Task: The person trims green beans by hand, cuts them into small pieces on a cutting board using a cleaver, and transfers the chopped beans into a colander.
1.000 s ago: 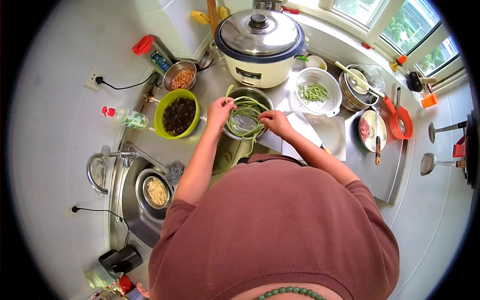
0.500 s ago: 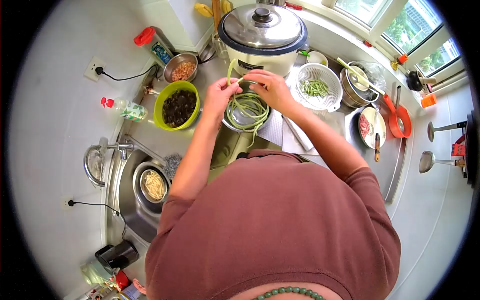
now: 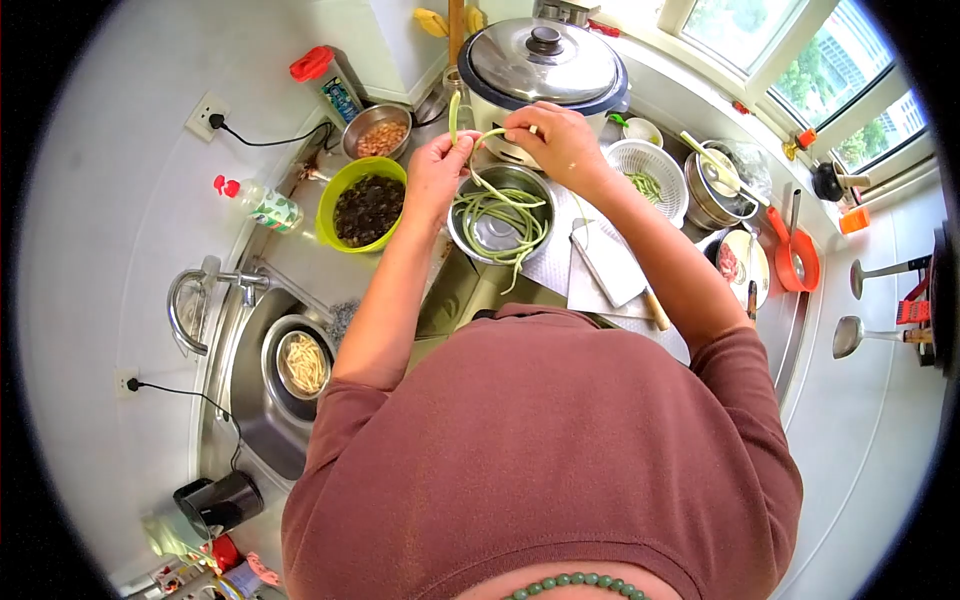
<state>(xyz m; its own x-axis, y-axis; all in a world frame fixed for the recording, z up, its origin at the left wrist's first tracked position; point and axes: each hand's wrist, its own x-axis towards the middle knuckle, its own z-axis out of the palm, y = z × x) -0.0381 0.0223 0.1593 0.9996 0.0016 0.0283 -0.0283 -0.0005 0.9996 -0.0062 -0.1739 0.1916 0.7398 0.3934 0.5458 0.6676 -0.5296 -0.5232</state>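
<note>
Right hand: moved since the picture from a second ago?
Yes. The right hand has moved away from the body, toward the rice cooker: earlier at the right rim of the steel bowl, now overlapping the cooker's front in view.

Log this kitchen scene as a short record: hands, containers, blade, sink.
Left hand: pinches a long green bean
Right hand: also has fingers closed on a bean length
Steel bowl: holds loosely curled long beans, one end over the near rim
White colander: short green pieces inside
Cleaver: lies right of the steel bowl
Lime-green bowl: dark pieces, too indistinct to name
Sink: a bowl of pale strips inside
</note>
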